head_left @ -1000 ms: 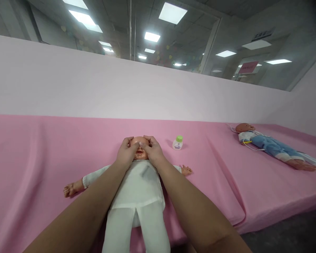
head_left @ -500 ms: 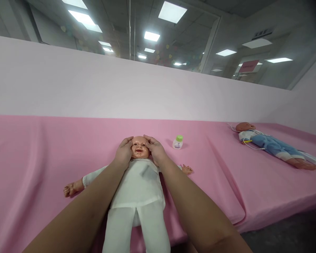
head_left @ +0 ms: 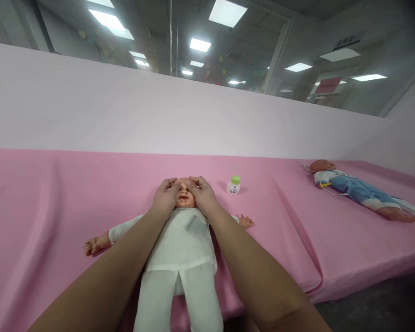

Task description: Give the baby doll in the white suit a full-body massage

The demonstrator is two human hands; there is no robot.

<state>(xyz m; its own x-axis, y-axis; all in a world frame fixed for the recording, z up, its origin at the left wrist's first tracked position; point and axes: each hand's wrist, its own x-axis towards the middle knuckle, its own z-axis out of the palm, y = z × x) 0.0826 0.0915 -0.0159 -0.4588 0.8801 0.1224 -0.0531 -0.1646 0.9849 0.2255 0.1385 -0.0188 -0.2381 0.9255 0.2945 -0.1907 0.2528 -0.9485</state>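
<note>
A baby doll (head_left: 183, 240) in a white top and trousers lies on its back in front of me, arms spread to the sides. My left hand (head_left: 165, 196) curves round one side of its head, with the thumb across the brow near the eye. On the other side my right hand (head_left: 204, 196) cups the head in the same way, its thumb over the other eye. The doll's nose and open mouth show between my hands. My fingertips lie along the sides of the head and are partly hidden. A small white bottle with a green cap (head_left: 234, 185) stands to the right.
A pink sheet (head_left: 72, 193) with folds covers the padded surface. Farther right lies a second doll (head_left: 359, 189) in blue trousers, with thin white tubing about it. A white wall (head_left: 124, 110) with windows above closes off the back.
Both thumbs have moved inward from the sides of the doll's head to over its eyes. The hands otherwise stay round the head; the bottle and second doll have not moved.
</note>
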